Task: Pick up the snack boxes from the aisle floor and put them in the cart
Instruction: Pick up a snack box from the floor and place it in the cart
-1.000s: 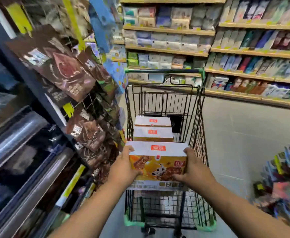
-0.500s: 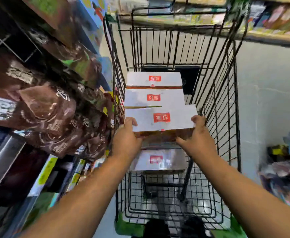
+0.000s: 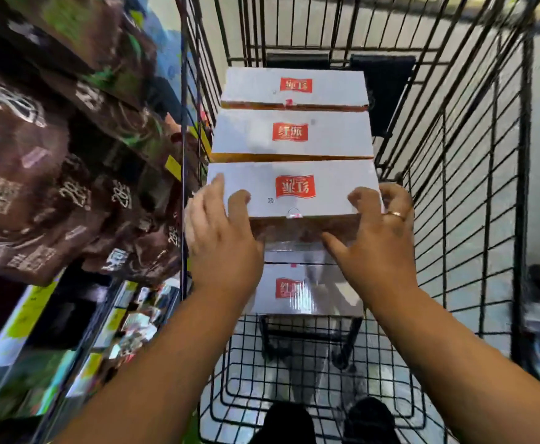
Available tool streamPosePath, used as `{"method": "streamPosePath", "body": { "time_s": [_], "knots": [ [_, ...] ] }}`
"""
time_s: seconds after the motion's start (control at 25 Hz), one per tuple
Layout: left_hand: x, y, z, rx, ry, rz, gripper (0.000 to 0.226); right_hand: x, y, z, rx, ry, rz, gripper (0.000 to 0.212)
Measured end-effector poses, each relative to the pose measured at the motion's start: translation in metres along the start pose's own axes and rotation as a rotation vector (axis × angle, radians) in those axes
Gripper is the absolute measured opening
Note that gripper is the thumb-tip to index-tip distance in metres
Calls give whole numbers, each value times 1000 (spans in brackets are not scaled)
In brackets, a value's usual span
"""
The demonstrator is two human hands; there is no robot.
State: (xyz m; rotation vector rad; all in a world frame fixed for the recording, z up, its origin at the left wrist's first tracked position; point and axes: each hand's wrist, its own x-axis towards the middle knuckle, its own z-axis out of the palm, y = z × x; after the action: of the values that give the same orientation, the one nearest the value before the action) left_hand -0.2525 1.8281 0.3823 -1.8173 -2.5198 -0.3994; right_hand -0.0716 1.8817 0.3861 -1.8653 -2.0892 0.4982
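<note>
K: Held box (image 3: 294,190) has gone from over the near rim down into the cart (image 3: 473,155) since a second ago. Printed front was facing the camera, now the white top is.
M: Where exactly?
K: Inside the basket, butted against the middle box (image 3: 291,136), which sits against the far box (image 3: 294,88). It's above the lower box (image 3: 294,290). Can't tell if it rests on it, the hands hide that seam.
M: Grip?
K: Left hand (image 3: 220,238) grips the left end, right hand (image 3: 377,238) the right end, digits hooked over the top face. Neither has let go.
M: Why by the ends?
K: My read: wide box, so end grip keeps it level and leaves the back face free to meet its neighbour.
M: Orientation?
K: Long axis left-right across the basket, parallel to the two behind. Red label up, orange front toward the person.
M: Why crosswise?
K: Probably so rows pack tight. The left wire wall is close to the left hand, so pinch risk on release.
</note>
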Motion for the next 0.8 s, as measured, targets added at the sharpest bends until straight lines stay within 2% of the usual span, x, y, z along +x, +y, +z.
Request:
{"method": "streamPosePath", "body": {
  "time_s": [0.16,0.36,0.44,0.64,0.8],
  "knots": [
    [16,2,-50,-47,-117,45,63,6,-33,-47,-86,-125,-66,83],
    [18,16,-184,-91,38,82,72,-7,-94,-172,-78,-166,-213,95],
    [11,22,-206,-97,-5,91,73,-11,-106,-199,-60,-214,-248,99],
    [-50,40,-335,-90,194,9,87,-60,-157,-317,5,-197,-567,104],
    [-130,65,-408,-130,337,-94,84,-122,-180,-373,92,-254,-837,104]
  ]
}}
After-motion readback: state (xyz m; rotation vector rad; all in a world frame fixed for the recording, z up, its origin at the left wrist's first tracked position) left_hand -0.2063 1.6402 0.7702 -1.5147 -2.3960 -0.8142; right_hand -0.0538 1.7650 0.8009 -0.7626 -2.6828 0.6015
